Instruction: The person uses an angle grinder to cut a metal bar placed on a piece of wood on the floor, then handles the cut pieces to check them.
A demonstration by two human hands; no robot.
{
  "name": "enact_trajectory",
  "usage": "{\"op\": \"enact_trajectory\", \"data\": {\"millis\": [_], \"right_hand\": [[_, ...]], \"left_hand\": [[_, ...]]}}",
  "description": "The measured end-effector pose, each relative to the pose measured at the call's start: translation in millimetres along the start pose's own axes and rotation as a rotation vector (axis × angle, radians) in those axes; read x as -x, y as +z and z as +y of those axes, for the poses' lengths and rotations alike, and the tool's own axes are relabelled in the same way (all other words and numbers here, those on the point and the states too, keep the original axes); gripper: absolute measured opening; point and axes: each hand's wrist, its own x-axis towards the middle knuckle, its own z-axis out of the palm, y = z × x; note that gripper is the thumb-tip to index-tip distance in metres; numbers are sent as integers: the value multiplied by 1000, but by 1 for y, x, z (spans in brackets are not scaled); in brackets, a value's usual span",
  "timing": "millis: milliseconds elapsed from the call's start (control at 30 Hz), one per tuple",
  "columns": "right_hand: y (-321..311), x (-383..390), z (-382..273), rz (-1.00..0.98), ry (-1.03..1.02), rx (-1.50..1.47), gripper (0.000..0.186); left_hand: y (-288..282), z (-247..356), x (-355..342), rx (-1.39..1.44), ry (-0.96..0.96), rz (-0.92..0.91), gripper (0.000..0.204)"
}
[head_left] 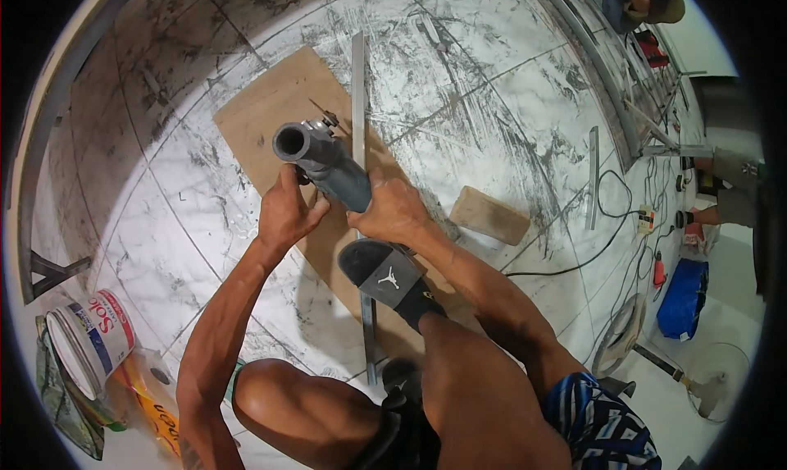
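Observation:
A blue-grey power tool [348, 184], which looks like an angle grinder, is held over a brown board [262, 101] on the floor. Its head ends in a dark round opening, with a metal fitting and a thin edge beside it. My right hand [393, 210] wraps round the tool's body. Close against the tool's left side, my left hand [287, 209] is closed on it, partly hiding what its fingers grip. A long metal bar [358, 84] lies across the board, passing right of the tool. My sandaled foot [385, 273] presses over the bar.
A tan block [490, 215] lies right of the board. White buckets [94, 339] and plastic bags are at the lower left. A black cable [566, 269], another metal piece [593, 175], a blue bag [683, 300] and a fan [623, 330] lie right. Another person [643, 1] is at the upper right.

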Motion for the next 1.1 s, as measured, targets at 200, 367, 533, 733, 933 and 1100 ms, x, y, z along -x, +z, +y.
{"op": "enact_trajectory", "data": {"millis": [200,367,533,733,933,1100], "right_hand": [[-15,-7,13,45,-12,6,57],[-1,-10,-15,47,-83,-36,55],[24,-19,4,140,-147,-35,45],[31,-16,16,68,-209,-105,37],[31,-9,49,78,-57,-48,37],[35,-18,62,79,-58,-25,38]], "left_hand": [[14,10,-12,157,-118,-189,39],[20,14,2,1044,-603,-231,37],[39,68,-13,983,-681,-13,34],[111,18,3,656,-717,339,51],[111,63,-15,642,-750,315,77],[115,73,-20,540,-793,368,80]]}}
